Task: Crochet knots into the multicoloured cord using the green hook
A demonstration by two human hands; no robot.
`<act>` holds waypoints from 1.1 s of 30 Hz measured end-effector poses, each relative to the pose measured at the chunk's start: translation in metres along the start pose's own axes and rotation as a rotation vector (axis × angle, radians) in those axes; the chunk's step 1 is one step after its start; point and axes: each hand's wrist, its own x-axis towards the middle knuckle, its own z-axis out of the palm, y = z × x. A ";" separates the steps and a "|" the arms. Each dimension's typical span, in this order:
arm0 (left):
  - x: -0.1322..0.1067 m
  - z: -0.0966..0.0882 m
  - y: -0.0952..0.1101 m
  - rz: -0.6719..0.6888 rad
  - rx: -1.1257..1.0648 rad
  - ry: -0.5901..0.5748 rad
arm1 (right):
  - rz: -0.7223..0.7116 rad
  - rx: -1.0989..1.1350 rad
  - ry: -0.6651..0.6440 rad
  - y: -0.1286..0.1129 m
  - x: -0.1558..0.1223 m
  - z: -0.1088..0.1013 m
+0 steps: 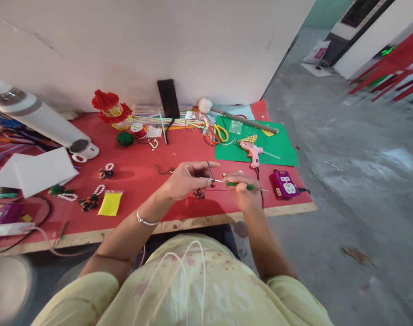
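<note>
Left hand (184, 181): pinching a small dark multicoloured yarn piece (199, 194) above the red surface (141, 158), part of it hanging below the fingers. Dark strand (210, 170): running over the raised index finger toward the piece; good practice is keeping tension there even, not tight, with the thumb pinching close to the working point. Green-handled tool (250, 186), apparently a crochet hook: pointing its thin metal shaft leftward, meeting the piece at the left fingertips; whether the tip is catching a loop, cannot tell. Short, level strokes should be sparing the stitches. Right hand (247, 197): grasping the handle; a light grip should be letting it turn. Cord (262, 199): passing just beside this hand, calling for some care. Purple power box (284, 184): sitting farther right.
</note>
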 end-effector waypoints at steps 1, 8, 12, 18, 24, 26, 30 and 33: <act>0.000 0.004 -0.003 0.024 0.014 0.017 | -0.005 -0.018 0.047 0.004 -0.002 0.006; -0.001 0.007 -0.010 0.048 0.026 0.159 | 0.054 -0.111 0.238 0.026 -0.009 0.015; -0.002 0.000 -0.009 0.036 0.008 0.185 | 0.130 -0.074 0.218 0.028 -0.007 0.006; -0.003 -0.004 -0.009 0.049 -0.014 0.162 | 0.075 -0.118 0.159 0.022 -0.003 0.005; -0.005 -0.011 -0.002 -0.020 -0.010 0.091 | 0.109 -0.105 0.030 0.016 0.006 -0.008; -0.006 -0.013 -0.001 -0.022 0.006 0.092 | 0.116 -0.104 -0.059 0.011 0.013 -0.013; -0.008 -0.015 0.000 -0.006 0.040 0.108 | 0.130 -0.100 -0.230 -0.005 0.026 -0.019; -0.009 -0.016 0.003 0.016 0.060 0.155 | 0.145 -0.129 -0.286 -0.017 0.032 -0.021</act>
